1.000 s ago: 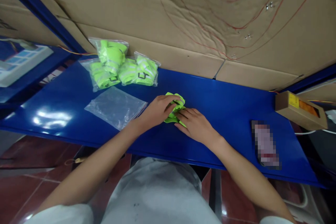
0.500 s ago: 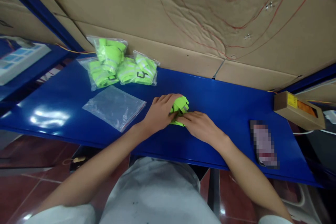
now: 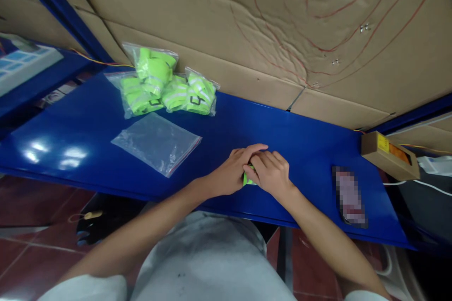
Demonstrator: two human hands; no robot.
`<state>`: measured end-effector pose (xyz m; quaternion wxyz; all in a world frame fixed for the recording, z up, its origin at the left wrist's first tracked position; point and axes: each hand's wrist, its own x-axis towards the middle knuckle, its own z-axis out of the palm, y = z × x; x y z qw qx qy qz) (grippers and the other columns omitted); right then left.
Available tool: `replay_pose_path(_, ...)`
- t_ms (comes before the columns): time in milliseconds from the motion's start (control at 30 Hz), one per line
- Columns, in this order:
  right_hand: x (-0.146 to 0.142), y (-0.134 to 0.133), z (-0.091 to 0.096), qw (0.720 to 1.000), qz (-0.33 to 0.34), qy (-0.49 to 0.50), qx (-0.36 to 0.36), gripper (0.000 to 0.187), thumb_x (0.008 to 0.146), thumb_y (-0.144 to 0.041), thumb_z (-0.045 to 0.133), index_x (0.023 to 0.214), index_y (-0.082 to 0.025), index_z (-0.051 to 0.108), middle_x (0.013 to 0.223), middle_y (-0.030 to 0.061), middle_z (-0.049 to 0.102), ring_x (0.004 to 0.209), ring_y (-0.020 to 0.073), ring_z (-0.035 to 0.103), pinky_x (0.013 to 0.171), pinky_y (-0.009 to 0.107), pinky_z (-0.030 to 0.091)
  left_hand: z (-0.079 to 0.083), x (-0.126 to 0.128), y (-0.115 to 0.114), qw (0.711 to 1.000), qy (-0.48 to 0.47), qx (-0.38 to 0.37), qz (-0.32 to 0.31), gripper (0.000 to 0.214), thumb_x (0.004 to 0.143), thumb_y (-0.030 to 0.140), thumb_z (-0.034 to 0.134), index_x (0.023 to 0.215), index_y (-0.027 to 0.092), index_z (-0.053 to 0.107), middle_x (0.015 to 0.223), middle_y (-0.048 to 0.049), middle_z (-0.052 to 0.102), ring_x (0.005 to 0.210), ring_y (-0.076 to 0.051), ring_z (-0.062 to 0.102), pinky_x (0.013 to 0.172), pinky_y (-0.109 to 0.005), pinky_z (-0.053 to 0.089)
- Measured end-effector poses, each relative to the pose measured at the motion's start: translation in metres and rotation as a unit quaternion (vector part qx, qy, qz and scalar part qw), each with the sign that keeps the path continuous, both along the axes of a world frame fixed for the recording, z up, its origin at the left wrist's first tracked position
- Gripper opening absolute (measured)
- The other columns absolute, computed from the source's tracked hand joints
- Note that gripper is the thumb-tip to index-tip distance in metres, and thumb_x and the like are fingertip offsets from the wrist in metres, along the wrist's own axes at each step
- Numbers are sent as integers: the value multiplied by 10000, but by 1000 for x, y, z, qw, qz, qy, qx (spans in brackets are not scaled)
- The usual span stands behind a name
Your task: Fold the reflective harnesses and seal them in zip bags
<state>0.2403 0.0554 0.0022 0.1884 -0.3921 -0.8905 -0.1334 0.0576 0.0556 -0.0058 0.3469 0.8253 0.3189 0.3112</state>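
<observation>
Both hands meet over the blue table around a small rolled neon-green reflective band, mostly hidden by the fingers. My left hand is closed about its left side, index finger stretched across the far side. From the right, my right hand curls over the top and presses on the roll, its thumb near me. To the left lies a flat clear zip bag with a red-lined edge. Behind it, several clear bags hold similar neon-green bands with silver stripes, piled against the cardboard.
A phone-like item, blurred out, lies on the right of the blue table. At the right end stands a small cardboard box with a yellow label. A cardboard wall with red curved lines rises along the back.
My hands have drawn the green roll slightly right and closer to me. My right hand has moved from its near edge to over the top, and less green shows. The view has shifted slightly.
</observation>
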Motion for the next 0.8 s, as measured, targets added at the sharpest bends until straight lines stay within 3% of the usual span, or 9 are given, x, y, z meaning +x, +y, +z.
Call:
replay_pose_path(133, -11, 0, 8, 996, -13, 68, -48, 389, 1088, -428, 403, 924, -193, 667, 1026, 129, 712, 1003, 261, 636, 898, 403, 458, -6, -7, 4, 994, -93, -55, -7, 824, 889, 194, 629, 1585, 239, 192, 1610, -180, 355, 1505, -288, 410, 1253, -484, 379)
replay_pose_path(233, -18, 1, 12, 987, -20, 106, -117, 331, 1098, -365, 397, 1048, -175, 663, 1103, 121, 720, 1022, 233, 651, 856, 346, 498, -8, -17, 11, 980, -153, -130, -18, 890, 781, 123, 643, 1546, 286, 218, 1627, -152, 308, 1575, -280, 292, 1267, -491, 359)
replay_pose_path(300, -20, 3, 12, 983, -15, 110, -146, 298, 1094, -339, 416, 1046, -187, 668, 1045, 95, 736, 990, 225, 658, 832, 335, 509, -7, -23, 13, 955, -198, -221, -26, 862, 742, 110, 624, 1488, 337, 257, 1617, -124, 340, 1549, -281, 349, 1203, -501, 434)
replay_pose_path(400, -20, 4, 6, 980, 26, 135, -143, 267, 1076, -313, 454, 991, -185, 672, 991, 95, 734, 945, 221, 655, 807, 333, 515, -2, -28, 8, 910, -225, -348, -9, 777, 798, 199, 667, 1454, 358, 281, 1614, -125, 362, 1392, -292, 548, 1076, -493, 533)
replay_pose_path(467, -20, 4, 1, 978, 50, 160, -121, 245, 1061, -277, 469, 943, -181, 661, 968, 100, 728, 902, 213, 642, 783, 329, 510, 2, -29, 0, 919, -192, -341, 44, 825, 812, 301, 759, 1490, 336, 290, 1644, -143, 305, 1415, -318, 518, 1112, -506, 503)
replay_pose_path(533, -20, 5, -4, 975, 61, 184, -104, 225, 1042, -253, 487, 886, -186, 635, 912, 94, 715, 852, 206, 622, 766, 330, 500, 6, -30, -10, 941, -132, -288, 117, 961, 759, 388, 849, 1537, 308, 290, 1662, -156, 266, 1487, -352, 422, 1178, -530, 438)
replay_pose_path(600, -21, 6, -7, 968, 66, 216, -105, 210, 1027, -250, 511, 844, -197, 598, 832, 71, 686, 808, 196, 602, 758, 330, 491, 7, -30, -17, 951, -78, -254, 161, 1010, 728, 433, 876, 1552, 267, 315, 1635, -171, 325, 1493, -364, 407, 1202, -551, 401)
replay_pose_path(733, -19, 8, -11, 944, 73, 294, -132, 206, 1005, -258, 539, 802, -224, 523, 742, 21, 613, 741, 167, 558, 718, 314, 472, 7, -23, -22, 962, -11, -221, 160, 641, 761, 417, 834, 1306, 178, 594, 1338, -133, 627, 1267, -325, 593, 1125, -509, 451)
replay_pose_path(800, -17, 8, -12, 931, 84, 331, -129, 192, 998, -246, 546, 810, -230, 508, 739, 11, 598, 726, 159, 553, 723, 316, 477, 6, -16, -21, 959, -15, -235, 159, 550, 762, 375, 824, 1237, 172, 634, 1212, -95, 687, 1138, -291, 644, 1040, -452, 499)
